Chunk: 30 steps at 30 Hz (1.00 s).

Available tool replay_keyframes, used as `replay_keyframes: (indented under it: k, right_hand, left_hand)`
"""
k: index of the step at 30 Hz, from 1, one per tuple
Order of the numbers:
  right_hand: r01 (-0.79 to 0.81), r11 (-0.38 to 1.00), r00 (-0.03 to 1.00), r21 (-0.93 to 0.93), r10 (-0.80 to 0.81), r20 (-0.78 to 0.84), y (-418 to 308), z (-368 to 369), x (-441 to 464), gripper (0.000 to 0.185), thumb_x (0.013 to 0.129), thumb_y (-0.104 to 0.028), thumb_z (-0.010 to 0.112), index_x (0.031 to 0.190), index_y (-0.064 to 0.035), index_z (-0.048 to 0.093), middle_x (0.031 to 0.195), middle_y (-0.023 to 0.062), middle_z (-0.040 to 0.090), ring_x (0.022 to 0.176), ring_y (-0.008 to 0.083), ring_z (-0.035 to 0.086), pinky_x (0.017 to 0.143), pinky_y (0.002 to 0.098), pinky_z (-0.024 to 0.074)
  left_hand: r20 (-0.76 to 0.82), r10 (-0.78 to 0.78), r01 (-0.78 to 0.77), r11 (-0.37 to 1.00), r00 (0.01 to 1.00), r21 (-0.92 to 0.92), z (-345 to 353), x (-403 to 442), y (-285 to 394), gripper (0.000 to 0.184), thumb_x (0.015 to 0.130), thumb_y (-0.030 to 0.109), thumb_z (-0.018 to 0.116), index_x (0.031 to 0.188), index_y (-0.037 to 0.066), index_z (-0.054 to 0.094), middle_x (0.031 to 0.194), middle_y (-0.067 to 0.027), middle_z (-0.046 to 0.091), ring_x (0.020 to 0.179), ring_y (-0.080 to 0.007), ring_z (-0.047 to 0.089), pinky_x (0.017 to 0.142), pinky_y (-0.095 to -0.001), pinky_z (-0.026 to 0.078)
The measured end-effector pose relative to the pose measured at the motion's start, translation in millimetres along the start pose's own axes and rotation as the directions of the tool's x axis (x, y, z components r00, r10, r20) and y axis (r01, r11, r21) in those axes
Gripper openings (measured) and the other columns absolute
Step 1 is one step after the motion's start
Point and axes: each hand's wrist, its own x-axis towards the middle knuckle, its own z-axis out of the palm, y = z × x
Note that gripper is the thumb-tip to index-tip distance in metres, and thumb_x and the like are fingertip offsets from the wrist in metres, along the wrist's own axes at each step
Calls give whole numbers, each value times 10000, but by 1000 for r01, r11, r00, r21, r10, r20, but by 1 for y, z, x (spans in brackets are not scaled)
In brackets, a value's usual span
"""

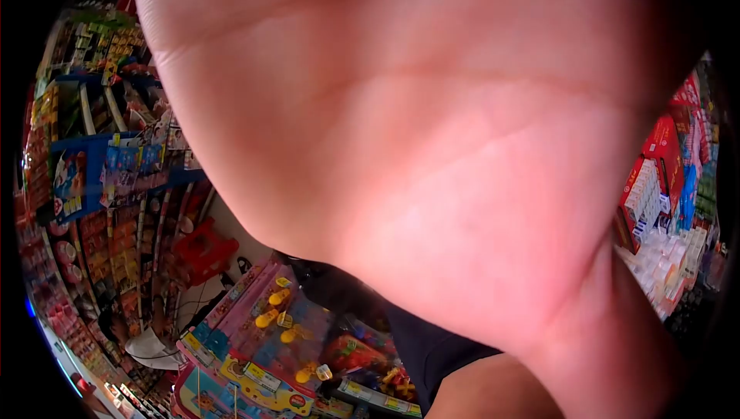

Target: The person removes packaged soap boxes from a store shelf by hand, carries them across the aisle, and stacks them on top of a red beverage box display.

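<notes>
One of the hands (pixel 416 149), palm toward camera, cannot tell if spread, labels (pixel 262 376) unreadable

The right hand (pixel 416 134) is very close up, with its flat palm facing the eye and showing soft lines. Its wrist (pixel 593 342) is low on the right side. The fingers are out of sight, past the top.

Creased bare palm (pixel 408 134), dark garment (pixel 435 346)
</notes>
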Motion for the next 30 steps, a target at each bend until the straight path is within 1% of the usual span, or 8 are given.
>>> replay_keyframes:
  k: [5, 13, 19, 22, 26, 28, 30]
  right_hand:
    - [-24, 1000, 999, 8, 23, 45, 3, -16, 17, 468, 969, -325, 672, 1346, -48, 661, 1341, 221, 668, 1126, 338, 688, 940, 473, 554]
    - [-9, 998, 997, 57, 4, 78, 8, -11, 30, 485, 972, -344, 671, 1361, -54, 658, 1354, 224, 662, 1133, 344, 686, 941, 481, 554]
    - [24, 991, 985, 135, -46, 169, 37, -16, 52, 499, 974, -358, 670, 1372, -58, 655, 1364, 227, 658, 1139, 348, 684, 941, 487, 555]
    - [38, 964, 963, 264, -106, 248, 43, -11, 52, 505, 975, -365, 670, 1378, -61, 654, 1369, 228, 656, 1141, 350, 683, 941, 490, 555]
    - [51, 881, 899, 471, -246, 363, 43, 14, 44, 514, 977, -375, 669, 1386, -64, 652, 1375, 230, 653, 1145, 353, 682, 942, 494, 555]
    - [34, 810, 846, 586, -336, 415, 32, 28, 33, 518, 977, -379, 669, 1389, -65, 652, 1378, 231, 652, 1147, 354, 682, 942, 496, 556]
    - [0, 701, 799, 713, -429, 422, 15, 48, 18, 523, 978, -384, 669, 1393, -67, 651, 1382, 232, 650, 1148, 356, 681, 942, 499, 556]
  left_hand:
    - [3, -3, 3, 999, 1000, -37, 9, 10, 22, 304, 1016, 274, 624, 1173, 24, 696, 1030, -171, 761, 893, -310, 747, 778, -432, 587]
    - [5, 0, 1, 997, 1000, -81, 19, 20, 40, 302, 1013, 272, 620, 1168, 24, 696, 1028, -163, 761, 886, -301, 748, 770, -427, 588]
    - [-41, -39, 30, 979, 998, -204, 53, 22, 42, 301, 1011, 270, 618, 1165, 24, 697, 1027, -158, 762, 880, -294, 748, 764, -423, 589]
    - [-119, -64, 25, 953, 991, -303, 78, 21, 35, 300, 1010, 269, 616, 1163, 24, 697, 1026, -155, 762, 878, -291, 749, 761, -421, 590]
    - [-216, -133, 14, 879, 967, -477, 141, 15, 26, 300, 1008, 268, 614, 1160, 23, 697, 1025, -151, 762, 874, -287, 749, 758, -419, 590]
    - [-251, -192, 11, 813, 949, -582, 191, 2, 17, 299, 1008, 267, 613, 1159, 23, 697, 1025, -150, 762, 872, -284, 749, 756, -417, 591]
    - [-288, -259, -3, 739, 922, -674, 236, -8, 3, 299, 1007, 267, 612, 1158, 23, 698, 1025, -148, 762, 871, -282, 750, 754, -416, 591]
